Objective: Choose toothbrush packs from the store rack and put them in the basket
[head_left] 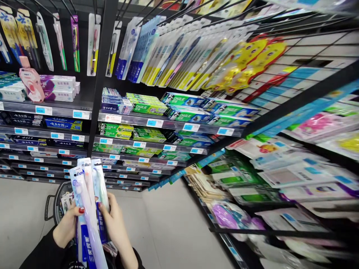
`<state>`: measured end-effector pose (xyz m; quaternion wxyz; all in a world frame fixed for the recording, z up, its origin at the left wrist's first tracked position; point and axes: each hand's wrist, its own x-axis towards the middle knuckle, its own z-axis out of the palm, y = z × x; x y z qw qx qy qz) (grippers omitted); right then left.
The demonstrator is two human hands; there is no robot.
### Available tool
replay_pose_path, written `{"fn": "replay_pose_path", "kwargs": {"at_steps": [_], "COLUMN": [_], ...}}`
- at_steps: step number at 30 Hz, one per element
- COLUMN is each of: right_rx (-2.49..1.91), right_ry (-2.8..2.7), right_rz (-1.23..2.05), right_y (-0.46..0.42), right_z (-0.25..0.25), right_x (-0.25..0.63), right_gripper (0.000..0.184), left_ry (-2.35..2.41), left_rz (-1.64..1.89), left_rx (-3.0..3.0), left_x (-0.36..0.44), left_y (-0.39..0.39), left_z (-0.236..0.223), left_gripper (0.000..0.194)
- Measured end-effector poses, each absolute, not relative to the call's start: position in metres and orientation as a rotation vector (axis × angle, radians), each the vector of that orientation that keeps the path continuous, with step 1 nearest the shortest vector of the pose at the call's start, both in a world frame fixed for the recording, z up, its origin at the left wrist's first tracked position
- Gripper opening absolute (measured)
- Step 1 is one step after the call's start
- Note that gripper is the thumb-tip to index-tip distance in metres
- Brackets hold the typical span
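Several packaged toothbrushes (pixel 85 201) in clear and blue packs are fanned out upright between my two hands, low in the view. My left hand (pixel 68 222) grips them from the left, its thumb pressed on the front pack. On the right side, my right hand (pixel 113 218) is closed around the packs, with its thumb over the rightmost one. The lower ends of the packs run down toward my body. Behind my left hand stands a dark basket (pixel 57 203) on the floor, with more packs inside, partly hidden by the hand.
Ahead, rows of hanging toothbrushes (pixel 179 56) fill hooks above shelves of toothpaste boxes (pixel 185 114). A pink bottle (pixel 31 80) stands on the left shelf. A dark upright post (pixel 98 74) divides the shelving. To the right, another rack (pixel 266 229) holds packaged goods. Grey floor (pixel 171 228) lies between.
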<state>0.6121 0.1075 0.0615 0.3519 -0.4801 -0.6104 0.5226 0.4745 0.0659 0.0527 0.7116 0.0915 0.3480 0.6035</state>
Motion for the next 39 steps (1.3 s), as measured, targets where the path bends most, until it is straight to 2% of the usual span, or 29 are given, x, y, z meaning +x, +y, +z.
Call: {"fn": "replay_pose_path", "kwargs": {"at_steps": [6, 10, 15, 17, 23, 28, 31, 34, 36, 39], "right_rx": [-1.141, -1.172, -1.232, -1.266, -1.214, -1.269, -1.278, -1.202, -1.127, -0.964], "right_ry": [-1.7, -1.733, -2.021, -2.075, -2.175, -2.203, -2.155, -2.009, -1.827, -1.376], "right_rz": [1.266, 1.117, 1.112, 1.072, 0.926, 0.857, 0.904, 1.003, 1.165, 1.594], "right_y": [0.099, 0.096, 0.087, 0.085, 0.085, 0.09, 0.095, 0.097, 0.099, 0.104], "right_z": [0.056, 0.069, 0.085, 0.085, 0.081, 0.078, 0.073, 0.068, 0.066, 0.066], "right_x": [0.604, 0.612, 0.612, 0.611, 0.618, 0.626, 0.627, 0.625, 0.624, 0.625], "right_gripper": [0.024, 0.017, 0.053, 0.052, 0.049, 0.056, 0.061, 0.056, 0.051, 0.048], "left_ry": [0.715, 0.699, 0.949, 0.95, 0.925, 0.909, 0.974, 1.032, 1.051, 1.044], "left_rz": [1.391, 1.411, 1.445, 1.451, 1.447, 1.375, 1.375, 1.38, 1.385, 1.391], "left_rx": [0.233, 0.248, 0.286, 0.36, 0.361, 0.305, 0.251, 0.215, 0.219, 0.184], "left_x": [0.478, 0.478, 0.479, 0.48, 0.481, 0.483, 0.486, 0.488, 0.487, 0.482], "left_y": [0.07, 0.071, 0.07, 0.072, 0.074, 0.07, 0.069, 0.068, 0.066, 0.062], "left_z": [0.05, 0.056, 0.057, 0.057, 0.054, 0.066, 0.072, 0.071, 0.067, 0.06], "left_gripper": [0.05, 0.05, 0.038, 0.037, 0.05, 0.034, 0.028, 0.029, 0.031, 0.033]}}
